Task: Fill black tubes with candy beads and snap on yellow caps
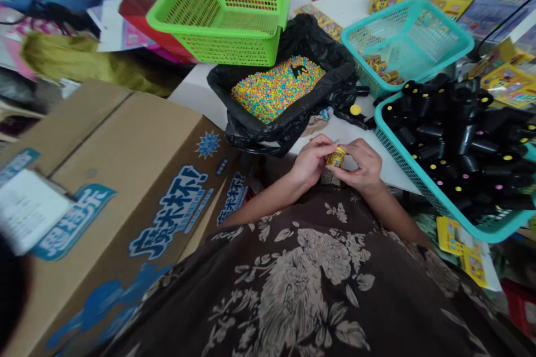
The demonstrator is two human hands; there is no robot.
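Carton (96, 139) blocks the space left of my left forearm; little elbow room that side. Table (391, 167) edge runs right by my hands, so a drop could miss the top. Bare white strip just right of my right hand, ending at the full teal basket (408, 170): best open room. Black bag (262, 136) just beyond my left hand, floppy lip, might snag a wrist. Left hand (309, 164) closed, fingertips at the cup's left side and rim. Right hand (360, 164) curled on its right side, thumb low, forefinger up by the rim. Cup (336, 157) sits between the two, tilted. Should be light, fairly stiff, probably slick; hard squeeze could dent it. I'd hold low on the wall, rim free. Can't tell if it's filled.
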